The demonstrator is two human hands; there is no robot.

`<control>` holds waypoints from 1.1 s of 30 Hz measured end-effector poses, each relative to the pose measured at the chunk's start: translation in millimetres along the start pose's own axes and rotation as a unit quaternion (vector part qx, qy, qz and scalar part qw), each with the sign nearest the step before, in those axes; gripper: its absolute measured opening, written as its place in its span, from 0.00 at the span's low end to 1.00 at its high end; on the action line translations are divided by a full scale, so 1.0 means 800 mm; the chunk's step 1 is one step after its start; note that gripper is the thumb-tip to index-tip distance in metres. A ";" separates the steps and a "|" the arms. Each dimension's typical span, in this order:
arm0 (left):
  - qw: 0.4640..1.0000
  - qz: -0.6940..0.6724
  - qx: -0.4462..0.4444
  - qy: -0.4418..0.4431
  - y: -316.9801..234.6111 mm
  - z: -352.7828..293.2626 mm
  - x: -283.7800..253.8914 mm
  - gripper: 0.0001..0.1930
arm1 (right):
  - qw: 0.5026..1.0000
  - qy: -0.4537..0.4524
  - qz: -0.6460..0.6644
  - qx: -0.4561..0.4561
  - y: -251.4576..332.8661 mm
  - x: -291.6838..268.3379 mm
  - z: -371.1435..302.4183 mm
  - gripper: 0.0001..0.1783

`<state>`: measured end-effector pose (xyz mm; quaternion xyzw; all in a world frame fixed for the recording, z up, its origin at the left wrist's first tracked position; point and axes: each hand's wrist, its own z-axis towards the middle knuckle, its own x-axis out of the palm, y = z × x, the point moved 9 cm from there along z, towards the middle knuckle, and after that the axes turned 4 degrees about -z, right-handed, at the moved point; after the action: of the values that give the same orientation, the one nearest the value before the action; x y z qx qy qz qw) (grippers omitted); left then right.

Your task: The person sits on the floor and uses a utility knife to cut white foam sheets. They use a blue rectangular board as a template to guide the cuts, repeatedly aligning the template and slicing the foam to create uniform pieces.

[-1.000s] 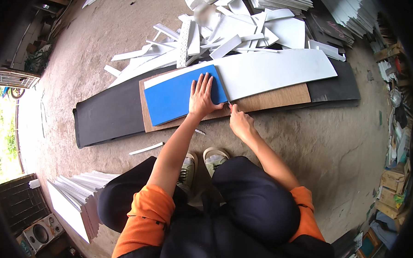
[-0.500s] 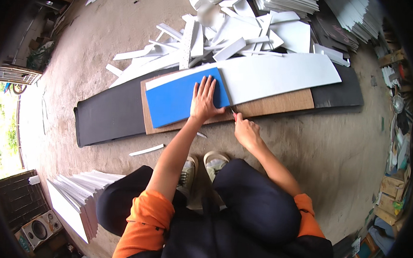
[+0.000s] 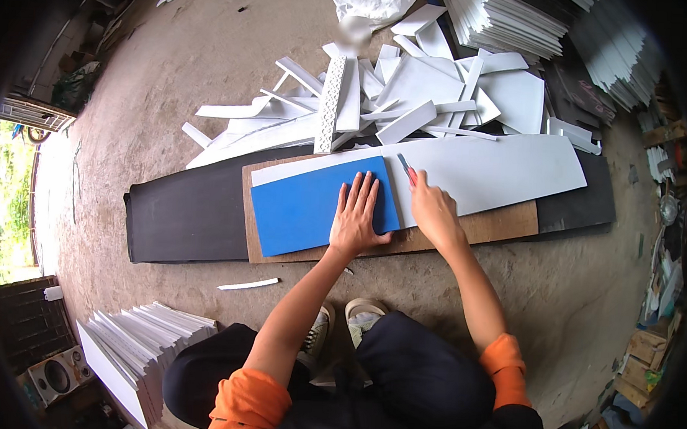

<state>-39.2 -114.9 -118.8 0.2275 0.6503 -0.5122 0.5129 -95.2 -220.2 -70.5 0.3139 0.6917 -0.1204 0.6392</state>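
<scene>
My left hand (image 3: 356, 221) lies flat with fingers spread on a blue rectangular board (image 3: 298, 205), near its right end. In my right hand (image 3: 437, 212) is a utility knife (image 3: 412, 176) with a red handle, its blade pointing up and away from me. The blade is over a long white foam sheet (image 3: 491, 167), just right of the blue board's far right corner. That sheet lies partly beneath the blue board and shows along its far edge. Under both is a wood-grain board (image 3: 504, 220); whether the blade touches the sheet, I cannot tell.
A long black slab (image 3: 186, 215) lies beneath the boards on the concrete floor. Beyond it spreads a heap of white offcuts (image 3: 418, 87). White sheets (image 3: 142, 344) stand stacked by my left knee, with more stacks (image 3: 505, 26) at the far right. A thin white strip (image 3: 248, 284) lies nearer me.
My right hand with the knife has moved away from me, from the blue board's near right corner to its far right corner. My left hand stays pressed on the board. The view has shifted.
</scene>
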 end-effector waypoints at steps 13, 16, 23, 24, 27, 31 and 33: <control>1.000 -0.002 -0.002 0.000 0.006 -0.001 -0.002 0.53 | 0.998 0.038 0.031 0.042 0.029 0.071 0.067 0.13; 1.000 0.001 0.003 -0.002 0.004 -0.002 -0.001 0.54 | 0.997 0.041 0.043 0.050 0.034 0.073 0.072 0.13; 1.000 0.007 0.009 -0.013 -0.002 -0.004 -0.001 0.54 | 0.984 0.114 0.084 0.109 0.020 0.078 0.044 0.15; 1.000 0.010 0.010 -0.016 -0.002 -0.003 -0.001 0.54 | 0.980 0.133 0.088 0.116 0.015 0.081 0.033 0.15; 0.999 0.035 0.007 -0.029 0.006 -0.007 -0.002 0.54 | 0.957 0.219 0.114 0.153 0.016 0.086 -0.010 0.17; 0.996 0.032 0.025 -0.074 0.000 -0.009 -0.002 0.54 | 0.961 0.219 0.102 0.134 0.004 0.092 -0.066 0.16; 0.997 0.032 0.029 -0.069 -0.002 -0.011 0.001 0.54 | 0.968 0.211 0.074 0.114 0.000 0.098 -0.087 0.16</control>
<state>-44.4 -107.9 -119.4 0.2272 0.5906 -0.5287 0.5657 -150.2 -158.7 -134.9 0.4530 0.7677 -0.0814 0.4458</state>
